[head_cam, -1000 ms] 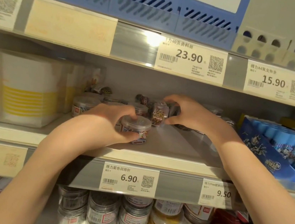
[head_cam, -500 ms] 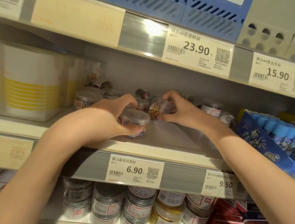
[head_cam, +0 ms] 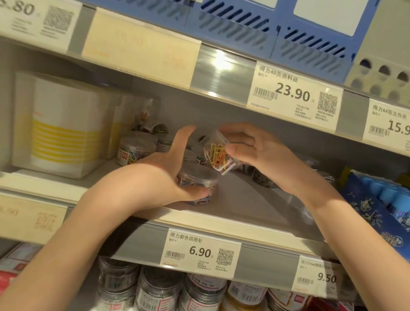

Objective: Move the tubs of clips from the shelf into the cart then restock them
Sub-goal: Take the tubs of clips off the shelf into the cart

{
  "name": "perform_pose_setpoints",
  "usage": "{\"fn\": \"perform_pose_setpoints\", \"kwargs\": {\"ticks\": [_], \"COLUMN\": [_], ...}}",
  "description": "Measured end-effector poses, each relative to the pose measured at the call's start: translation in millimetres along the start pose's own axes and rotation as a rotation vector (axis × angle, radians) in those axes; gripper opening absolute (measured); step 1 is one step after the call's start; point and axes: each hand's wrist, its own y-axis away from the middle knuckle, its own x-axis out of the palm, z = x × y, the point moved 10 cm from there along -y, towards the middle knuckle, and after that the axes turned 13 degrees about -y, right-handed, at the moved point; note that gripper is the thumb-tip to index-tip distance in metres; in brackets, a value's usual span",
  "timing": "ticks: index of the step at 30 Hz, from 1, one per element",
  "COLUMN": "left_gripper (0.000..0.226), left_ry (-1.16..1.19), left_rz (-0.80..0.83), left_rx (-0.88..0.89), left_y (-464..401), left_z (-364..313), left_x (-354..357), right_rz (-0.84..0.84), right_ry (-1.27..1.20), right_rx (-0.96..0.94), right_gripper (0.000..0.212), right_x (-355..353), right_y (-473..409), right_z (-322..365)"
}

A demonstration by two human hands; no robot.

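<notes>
A round clear tub of coloured clips (head_cam: 199, 180) stands on the middle shelf (head_cam: 244, 206). My left hand (head_cam: 163, 168) wraps round it, thumb under its front and fingers raised along its left side. My right hand (head_cam: 253, 151) holds a second clear tub of coloured clips (head_cam: 218, 154), tipped on its side, in the air just above and right of the first. More tubs of clips (head_cam: 135, 149) stand further back on the shelf, partly hidden behind my hands.
A white box with yellow stripes (head_cam: 60, 127) fills the shelf's left end. A blue display box of tubes (head_cam: 393, 209) stands at the right. Stacked jars of clips (head_cam: 158, 297) line the shelf below. Blue file trays (head_cam: 241, 22) sit above.
My right hand has lifted its tub off the shelf and tipped it toward my left hand. My left hand's fingers have opened upward while it stays on the front tub.
</notes>
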Motion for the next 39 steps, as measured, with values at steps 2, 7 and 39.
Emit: {"fn": "perform_pose_setpoints", "kwargs": {"ticks": [2,7,39], "left_gripper": [0.103,0.085,0.049], "left_ry": [0.003,0.032,0.113], "left_rz": [0.011,-0.047,-0.149], "left_rx": [0.023,0.122,0.077], "left_y": [1,1,-11], "left_z": [-2,-11,-32], "left_x": [1,-4,-10], "right_rz": [0.037,0.084,0.161], "right_ry": [-0.004,-0.087,0.703], "right_rx": [0.007,0.002,0.412], "right_gripper": [0.024,0.040,0.046], "right_x": [8,18,-81], "right_y": [1,2,19], "right_z": [0,2,-53]}}
